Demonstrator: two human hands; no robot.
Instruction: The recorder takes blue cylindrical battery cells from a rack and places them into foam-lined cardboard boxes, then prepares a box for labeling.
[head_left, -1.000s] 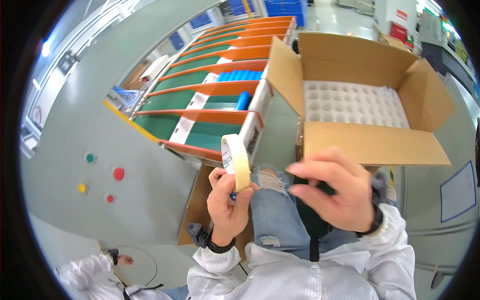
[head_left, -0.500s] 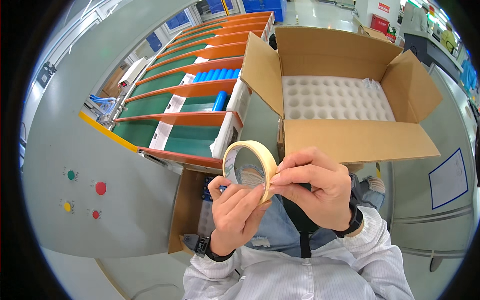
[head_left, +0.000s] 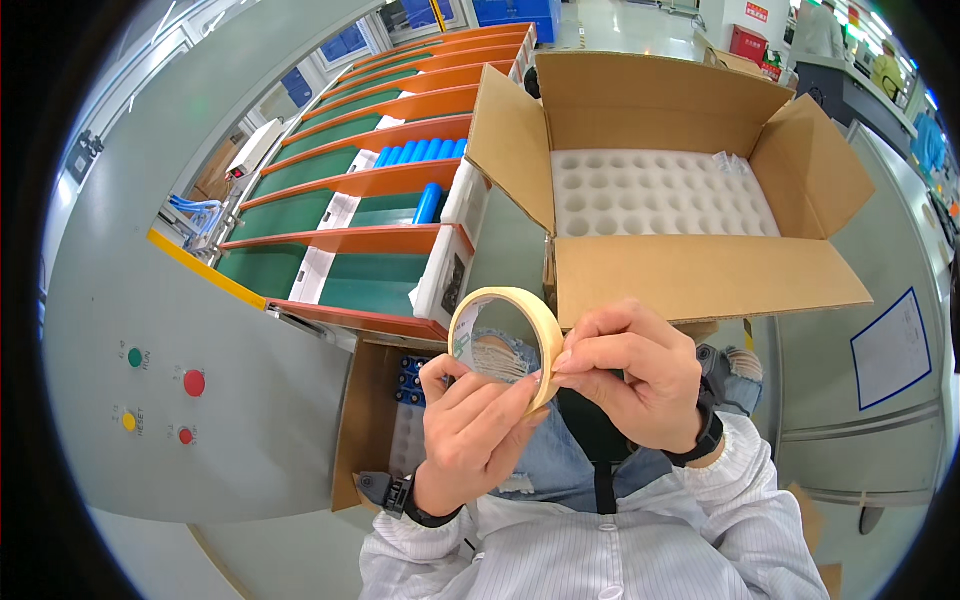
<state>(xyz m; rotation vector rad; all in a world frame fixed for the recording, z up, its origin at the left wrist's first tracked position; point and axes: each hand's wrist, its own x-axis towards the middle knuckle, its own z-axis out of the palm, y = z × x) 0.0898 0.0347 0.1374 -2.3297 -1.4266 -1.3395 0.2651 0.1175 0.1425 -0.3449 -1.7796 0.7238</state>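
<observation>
A roll of pale yellow masking tape (head_left: pixel 543 326) stands on edge above my lap, its round hole facing left and toward me. My left hand (head_left: pixel 478 425) grips the roll's lower rim, thumb and fingers closed around it. At the roll's right outer side, the fingertips of my right hand (head_left: pixel 632 372) pinch together against the tape; whether a loose tape end is between them is too small to tell. Beyond my hands stands an open cardboard box (head_left: pixel 710 275), flaps spread, with a white foam tray (head_left: pixel 665 195) of round holes inside.
At the left, sloping green lanes (head_left: pixel 375 280) run between orange dividers (head_left: pixel 340 238); several blue cylinders (head_left: pixel 420 152) lie in one, a single blue cylinder (head_left: pixel 428 203) in another. A grey panel (head_left: pixel 250 400) carries coloured buttons. Below the lanes, another cardboard box (head_left: pixel 350 430) holds blue-topped pieces.
The view has shifted slightly, and the surroundings sit a little farther left. Both hands keep their hold at the tape roll, with hardly any change in the fingers.
</observation>
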